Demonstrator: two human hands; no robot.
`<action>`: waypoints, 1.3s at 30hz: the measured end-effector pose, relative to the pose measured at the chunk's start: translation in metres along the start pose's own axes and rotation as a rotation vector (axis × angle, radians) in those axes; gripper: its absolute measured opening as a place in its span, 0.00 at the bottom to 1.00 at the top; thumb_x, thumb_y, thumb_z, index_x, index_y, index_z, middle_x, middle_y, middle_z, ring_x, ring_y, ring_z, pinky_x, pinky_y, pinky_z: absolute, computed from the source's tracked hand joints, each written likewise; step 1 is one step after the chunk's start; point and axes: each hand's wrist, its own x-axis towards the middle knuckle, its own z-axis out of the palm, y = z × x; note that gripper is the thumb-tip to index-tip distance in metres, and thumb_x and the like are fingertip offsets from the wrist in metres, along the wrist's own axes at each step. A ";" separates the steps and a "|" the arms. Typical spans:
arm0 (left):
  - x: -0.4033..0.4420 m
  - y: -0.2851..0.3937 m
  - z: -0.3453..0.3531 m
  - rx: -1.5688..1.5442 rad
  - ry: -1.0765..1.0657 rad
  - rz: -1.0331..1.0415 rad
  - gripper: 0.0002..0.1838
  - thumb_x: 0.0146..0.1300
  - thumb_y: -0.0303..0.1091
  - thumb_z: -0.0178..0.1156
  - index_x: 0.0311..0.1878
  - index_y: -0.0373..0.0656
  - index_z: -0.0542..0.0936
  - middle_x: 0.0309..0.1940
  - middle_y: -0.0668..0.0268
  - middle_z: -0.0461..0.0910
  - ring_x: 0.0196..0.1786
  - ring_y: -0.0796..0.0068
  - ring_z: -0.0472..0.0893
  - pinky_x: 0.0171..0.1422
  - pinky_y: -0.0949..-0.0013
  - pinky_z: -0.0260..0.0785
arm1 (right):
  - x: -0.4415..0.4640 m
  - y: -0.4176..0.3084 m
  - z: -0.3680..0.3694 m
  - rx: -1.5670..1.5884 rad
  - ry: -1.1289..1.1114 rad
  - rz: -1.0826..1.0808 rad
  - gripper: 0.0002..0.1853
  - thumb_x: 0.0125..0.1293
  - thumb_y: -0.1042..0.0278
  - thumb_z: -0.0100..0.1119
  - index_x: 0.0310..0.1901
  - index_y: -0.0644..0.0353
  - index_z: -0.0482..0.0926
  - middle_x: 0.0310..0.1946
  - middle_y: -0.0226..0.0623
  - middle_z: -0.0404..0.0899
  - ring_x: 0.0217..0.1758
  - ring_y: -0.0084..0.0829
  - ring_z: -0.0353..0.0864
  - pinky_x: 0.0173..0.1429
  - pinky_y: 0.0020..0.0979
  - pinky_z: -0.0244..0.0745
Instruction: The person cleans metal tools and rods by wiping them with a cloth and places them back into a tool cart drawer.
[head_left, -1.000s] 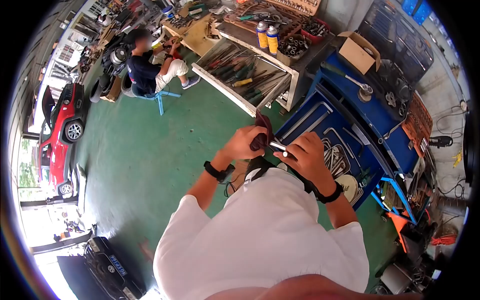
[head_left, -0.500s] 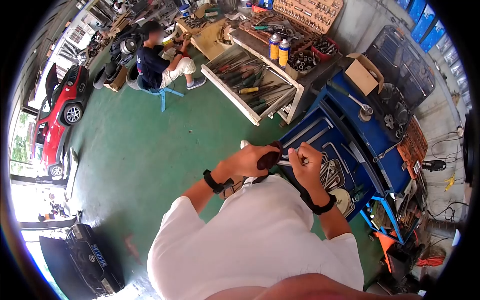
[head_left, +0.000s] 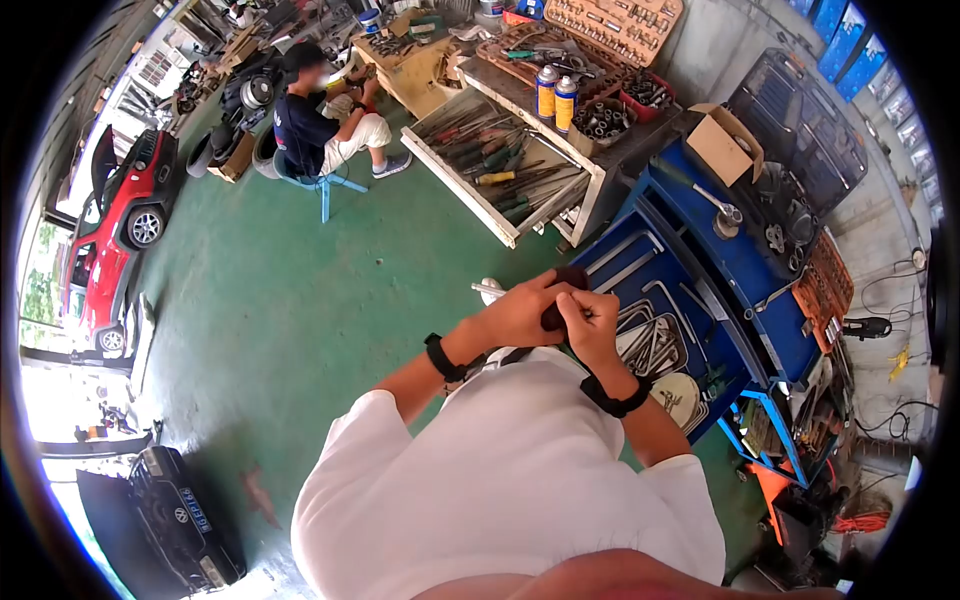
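Observation:
My left hand (head_left: 522, 314) is closed round a dark red-brown cloth (head_left: 570, 281), bunched between my two hands. A thin silver metal rod (head_left: 487, 290) sticks out to the left, past the knuckles of that hand; its middle is hidden. Pressed up against the cloth, my right hand (head_left: 592, 324) is closed in a fist, in line with the rod. Its fingers hide the rod's other end. Just beyond both hands is an open blue drawer (head_left: 716, 357) holding bent metal bars (head_left: 625, 262) and a tray of wrenches (head_left: 652, 346).
A blue tool cabinet (head_left: 770, 315) stands at the right, with an open cardboard box (head_left: 722, 146) and a ratchet (head_left: 729, 218) on top. Ahead, a wooden drawer of screwdrivers (head_left: 487, 152) juts out. Another person (head_left: 318, 125) sits on a blue stool (head_left: 327, 190). Green floor (head_left: 260, 300) lies to the left.
My hands have come together at the cloth, the right one moving left. The rod, earlier seen between the hands, now pokes out left of my left hand.

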 end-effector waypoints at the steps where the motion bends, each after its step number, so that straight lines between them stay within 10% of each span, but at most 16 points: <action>1: 0.001 -0.001 -0.001 0.069 -0.024 0.003 0.23 0.47 0.33 0.73 0.47 0.41 0.76 0.40 0.58 0.80 0.56 0.50 0.75 0.59 0.54 0.71 | -0.003 0.004 -0.003 0.001 0.001 0.002 0.21 0.63 0.74 0.60 0.16 0.67 0.62 0.10 0.30 0.55 0.16 0.16 0.52 0.20 0.29 0.48; 3: -0.002 -0.009 0.002 0.118 -0.027 -0.003 0.25 0.46 0.35 0.74 0.48 0.42 0.76 0.53 0.55 0.77 0.70 0.44 0.63 0.75 0.47 0.55 | -0.007 0.006 -0.006 -0.043 -0.042 -0.004 0.22 0.63 0.74 0.60 0.15 0.67 0.62 0.09 0.30 0.54 0.15 0.17 0.51 0.20 0.30 0.46; 6: -0.001 -0.003 -0.003 0.232 0.050 0.020 0.24 0.46 0.39 0.71 0.46 0.41 0.75 0.69 0.39 0.58 0.72 0.26 0.53 0.73 0.28 0.46 | -0.007 -0.003 -0.014 -0.088 -0.065 0.010 0.22 0.63 0.75 0.60 0.14 0.67 0.61 0.09 0.31 0.52 0.14 0.18 0.50 0.20 0.30 0.45; 8: -0.003 0.019 -0.017 0.518 0.038 -0.112 0.27 0.44 0.43 0.74 0.47 0.44 0.76 0.74 0.56 0.57 0.79 0.47 0.47 0.75 0.27 0.34 | -0.006 -0.013 -0.020 -0.080 -0.056 -0.018 0.23 0.63 0.75 0.60 0.14 0.66 0.60 0.09 0.31 0.52 0.14 0.18 0.50 0.20 0.30 0.45; 11: -0.009 0.002 -0.028 0.550 -0.032 -0.080 0.27 0.43 0.44 0.72 0.46 0.44 0.76 0.74 0.57 0.57 0.80 0.52 0.44 0.73 0.22 0.29 | -0.005 -0.028 -0.032 -0.088 -0.053 -0.032 0.23 0.62 0.75 0.60 0.14 0.66 0.60 0.09 0.33 0.53 0.13 0.21 0.50 0.20 0.31 0.45; 15: -0.016 -0.022 -0.030 0.286 -0.048 -0.078 0.25 0.45 0.44 0.70 0.47 0.44 0.77 0.56 0.57 0.77 0.60 0.52 0.75 0.63 0.48 0.68 | -0.005 -0.041 -0.034 -0.150 -0.105 -0.162 0.22 0.60 0.77 0.60 0.13 0.66 0.61 0.08 0.36 0.56 0.11 0.30 0.56 0.19 0.33 0.47; 18: -0.012 -0.001 -0.028 0.167 -0.173 -0.152 0.24 0.47 0.41 0.69 0.48 0.43 0.77 0.41 0.58 0.81 0.43 0.54 0.81 0.47 0.58 0.74 | -0.003 -0.028 -0.017 -0.206 -0.143 -0.202 0.21 0.58 0.76 0.61 0.12 0.64 0.64 0.09 0.38 0.59 0.10 0.35 0.59 0.18 0.34 0.52; 23: -0.008 -0.006 -0.001 -0.114 -0.084 -0.008 0.19 0.51 0.34 0.67 0.47 0.41 0.77 0.36 0.57 0.80 0.38 0.55 0.81 0.41 0.59 0.72 | 0.002 -0.005 0.010 -0.241 -0.066 -0.318 0.20 0.59 0.71 0.63 0.13 0.65 0.68 0.09 0.39 0.61 0.10 0.33 0.60 0.18 0.32 0.54; 25: -0.008 0.002 0.002 -0.149 0.039 -0.046 0.19 0.45 0.30 0.71 0.40 0.38 0.77 0.35 0.56 0.79 0.36 0.56 0.80 0.40 0.61 0.72 | 0.001 -0.001 0.011 -0.091 -0.119 -0.045 0.20 0.60 0.70 0.63 0.14 0.67 0.69 0.08 0.40 0.62 0.10 0.28 0.58 0.18 0.32 0.54; 30: -0.029 -0.008 -0.012 0.011 -0.252 -0.246 0.30 0.48 0.39 0.68 0.56 0.44 0.72 0.39 0.54 0.81 0.41 0.50 0.80 0.47 0.55 0.73 | 0.005 0.000 -0.019 -0.088 -0.099 0.052 0.22 0.64 0.69 0.61 0.15 0.70 0.67 0.09 0.31 0.55 0.16 0.15 0.54 0.20 0.28 0.49; 39: -0.042 -0.022 -0.007 0.028 -0.194 -0.267 0.27 0.48 0.36 0.67 0.54 0.45 0.74 0.40 0.55 0.81 0.43 0.51 0.80 0.49 0.56 0.72 | 0.012 -0.024 -0.032 -0.132 0.017 0.084 0.23 0.68 0.68 0.59 0.16 0.68 0.65 0.10 0.27 0.55 0.18 0.16 0.51 0.22 0.31 0.45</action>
